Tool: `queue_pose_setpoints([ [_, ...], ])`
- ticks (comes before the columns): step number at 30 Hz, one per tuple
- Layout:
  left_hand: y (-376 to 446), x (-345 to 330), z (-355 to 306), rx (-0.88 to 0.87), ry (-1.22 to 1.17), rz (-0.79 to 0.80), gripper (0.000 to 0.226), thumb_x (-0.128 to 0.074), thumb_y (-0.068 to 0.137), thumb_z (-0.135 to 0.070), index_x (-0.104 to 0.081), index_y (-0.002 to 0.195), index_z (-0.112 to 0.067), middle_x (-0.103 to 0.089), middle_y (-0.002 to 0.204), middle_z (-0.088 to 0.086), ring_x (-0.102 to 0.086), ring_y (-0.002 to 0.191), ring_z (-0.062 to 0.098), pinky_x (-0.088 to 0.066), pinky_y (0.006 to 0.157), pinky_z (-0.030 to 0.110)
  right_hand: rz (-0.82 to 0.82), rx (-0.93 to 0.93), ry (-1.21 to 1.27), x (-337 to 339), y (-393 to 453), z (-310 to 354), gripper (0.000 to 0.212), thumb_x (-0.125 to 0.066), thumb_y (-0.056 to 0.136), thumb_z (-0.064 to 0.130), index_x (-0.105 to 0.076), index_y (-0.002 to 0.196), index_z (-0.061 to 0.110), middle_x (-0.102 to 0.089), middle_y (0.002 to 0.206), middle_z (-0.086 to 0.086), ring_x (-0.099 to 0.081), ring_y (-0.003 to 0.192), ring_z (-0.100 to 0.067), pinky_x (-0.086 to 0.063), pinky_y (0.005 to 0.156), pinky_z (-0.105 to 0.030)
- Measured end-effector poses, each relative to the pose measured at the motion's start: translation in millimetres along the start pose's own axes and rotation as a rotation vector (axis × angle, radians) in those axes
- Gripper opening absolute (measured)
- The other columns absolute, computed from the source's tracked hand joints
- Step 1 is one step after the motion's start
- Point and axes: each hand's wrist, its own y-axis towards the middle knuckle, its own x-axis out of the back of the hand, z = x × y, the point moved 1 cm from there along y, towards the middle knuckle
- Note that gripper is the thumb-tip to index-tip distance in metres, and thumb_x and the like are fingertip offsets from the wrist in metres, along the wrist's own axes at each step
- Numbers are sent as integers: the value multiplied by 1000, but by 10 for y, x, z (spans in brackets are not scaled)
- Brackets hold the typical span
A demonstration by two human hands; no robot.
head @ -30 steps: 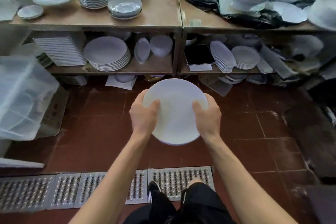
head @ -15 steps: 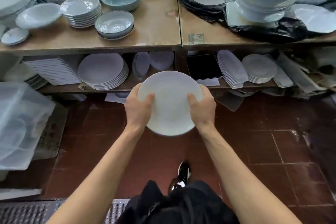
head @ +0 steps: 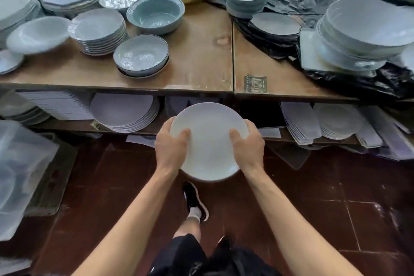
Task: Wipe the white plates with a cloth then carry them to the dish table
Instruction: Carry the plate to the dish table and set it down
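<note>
holding a round white plate (head: 209, 141) between us, our left hand (head: 170, 144) grips its left rim and our right hand (head: 248, 144) its right rim, thumbs curled onto the upper face. it hangs over the red tile floor (head: 313, 197), just before the wooden dish table's (head: 201, 56) front edge.

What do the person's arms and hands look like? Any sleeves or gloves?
Both arms are bare up to the frame's edge, with no sleeves showing. The left hand and right hand wear no gloves, and no rings, watch or bracelets show.
</note>
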Motion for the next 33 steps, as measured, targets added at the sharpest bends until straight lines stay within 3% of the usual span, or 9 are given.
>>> queue_pose_setpoints([
  [6, 1045, -273, -147, 27, -23, 49, 32, -64, 82, -33, -63, 111, -46, -69, 93, -25, -61, 85, -14, -47, 66, 19, -9, -37, -39, -468, 927, 140, 13, -60, 93, 28, -63, 105, 29, -67, 91, 12, -61, 80, 7, -43, 54, -8],
  [9, 1519, -415, -277, 23, -38, 80, 42, -64, 82, -35, -65, 124, -37, -71, 100, -20, -64, 90, -8, -49, 70, 19, -30, -58, -3, -641, 1338, 249, 19, -59, 93, 30, -62, 111, 31, -66, 91, 17, -59, 83, 14, -43, 53, -5],
  [11, 1798, -514, -375, 21, -42, 95, 44, -65, 82, -36, -64, 126, -39, -68, 100, -24, -63, 91, -12, -47, 68, 13, -51, -61, 15, -720, 1582, 313, 15, -59, 93, 28, -61, 107, 33, -65, 89, 17, -58, 83, 17, -43, 54, -4],
  [13, 2044, -612, -459, 25, -34, 109, 44, -65, 82, -36, -63, 125, -42, -67, 101, -25, -63, 92, -10, -49, 72, 18, -65, -69, 15, -786, 1800, 370, 14, -58, 94, 27, -59, 105, 35, -64, 88, 17, -57, 83, 18, -43, 55, -3],
  [16, 2405, -798, -541, 34, -4, 133, 49, -64, 82, -36, -62, 131, -32, -70, 118, -11, -65, 110, 12, -55, 94, 41, -76, -68, 4, -884, 2177, 379, 14, -58, 94, 25, -61, 105, 31, -64, 89, 17, -57, 84, 17, -43, 57, -3],
  [18, 2630, -945, -586, 41, 9, 128, 51, -64, 81, -38, -62, 132, -32, -70, 117, -10, -65, 110, 16, -55, 97, 46, -81, -69, -7, -937, 2448, 360, 14, -57, 93, 25, -61, 106, 30, -65, 90, 16, -59, 84, 13, -43, 57, -5],
  [23, 3133, -1262, -675, 99, 27, 98, 50, -63, 79, -43, -63, 128, -36, -71, 109, -13, -67, 100, 11, -57, 92, 46, -31, -82, -50, -1063, 3143, 338, 16, -56, 93, 28, -61, 108, 29, -67, 89, 14, -61, 79, 6, -42, 52, -9],
  [28, 3688, -1603, -809, 122, 34, 75, 47, -63, 80, -47, -62, 126, -45, -71, 99, -23, -67, 88, -3, -56, 74, 32, 10, -82, -8, -1214, 3899, 312, 19, -56, 94, 26, -61, 111, 29, -67, 92, 14, -61, 82, 5, -46, 58, -12],
  [33, 4067, -1903, -782, 138, 40, 72, 40, -63, 89, -33, -63, 129, -39, -72, 112, -10, -68, 102, 13, -59, 88, 44, 71, -107, -21, -1343, 4391, 212, 19, -54, 95, 25, -58, 113, 31, -67, 94, 11, -62, 82, -1, -47, 55, -16],
])
